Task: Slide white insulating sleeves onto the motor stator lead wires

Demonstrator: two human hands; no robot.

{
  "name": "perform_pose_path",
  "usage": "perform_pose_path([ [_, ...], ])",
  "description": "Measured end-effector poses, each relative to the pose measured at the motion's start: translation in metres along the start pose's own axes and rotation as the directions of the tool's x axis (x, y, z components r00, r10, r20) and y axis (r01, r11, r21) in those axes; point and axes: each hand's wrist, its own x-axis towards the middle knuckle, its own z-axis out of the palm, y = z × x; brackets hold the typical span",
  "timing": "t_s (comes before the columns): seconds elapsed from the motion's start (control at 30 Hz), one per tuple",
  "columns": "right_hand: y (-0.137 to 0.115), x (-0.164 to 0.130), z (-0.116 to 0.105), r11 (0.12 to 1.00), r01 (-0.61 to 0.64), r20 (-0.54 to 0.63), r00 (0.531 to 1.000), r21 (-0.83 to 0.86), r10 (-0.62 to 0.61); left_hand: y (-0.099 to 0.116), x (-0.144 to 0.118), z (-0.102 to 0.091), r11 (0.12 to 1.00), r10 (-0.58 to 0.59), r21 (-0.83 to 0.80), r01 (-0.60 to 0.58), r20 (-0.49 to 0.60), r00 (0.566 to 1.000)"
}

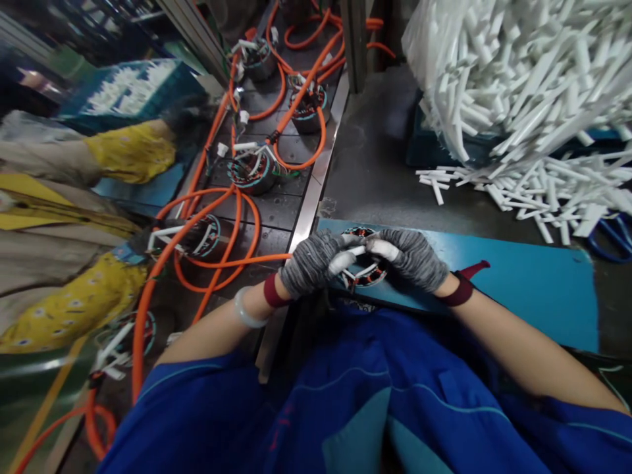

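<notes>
A motor stator [371, 276] with copper windings and white tubes lies on the blue mat [523, 283] in front of my body, partly hidden by my hands. My left hand [318, 263], in a grey knit glove with white fingertips, is closed in a pinch on a short white sleeve tube [357, 251] above the stator. From the other side, my right hand [412, 257], gloved the same way, pinches at that tube's other end. Whether a wire runs inside the tube is too small to tell.
A plastic bag of white tubes [533, 72] overflows onto the bench at right, near blue-handled scissors [612, 237]. On the left, a conveyor carries several stators [251, 171] with looping orange cables [237, 263]. Across it works a person in yellow sleeves [133, 155], near a tube-filled blue crate [182, 82].
</notes>
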Motion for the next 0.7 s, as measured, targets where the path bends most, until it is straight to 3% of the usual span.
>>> perform_pose_path([
  [0.13,0.000,0.016,-0.024,0.995,-0.048,0.246,0.969,0.092,0.024,0.007,0.002,-0.001,0.994,-0.105,-0.020,0.106,0.060,0.993],
  [0.23,-0.002,0.019,-0.031,0.989,-0.075,0.343,0.939,0.130,0.026,0.001,-0.005,-0.001,0.992,-0.073,-0.097,0.084,0.111,0.991],
  [0.4,-0.005,0.014,-0.021,0.978,-0.137,0.290,0.953,0.156,0.087,-0.008,-0.012,0.002,0.973,-0.023,-0.228,0.040,0.076,0.997],
  [0.5,-0.003,0.011,-0.014,0.982,-0.117,0.253,0.964,0.150,0.077,-0.006,-0.011,0.004,0.974,-0.012,-0.225,0.023,0.050,0.999],
  [0.6,-0.002,0.009,-0.008,1.000,-0.022,0.206,0.978,0.014,0.018,0.000,-0.006,0.002,0.988,-0.051,-0.141,0.059,0.057,0.997],
  [0.7,-0.003,0.006,-0.008,0.973,0.094,0.147,0.987,-0.211,-0.064,0.010,0.000,-0.001,0.994,-0.088,-0.047,0.096,0.135,0.987],
])
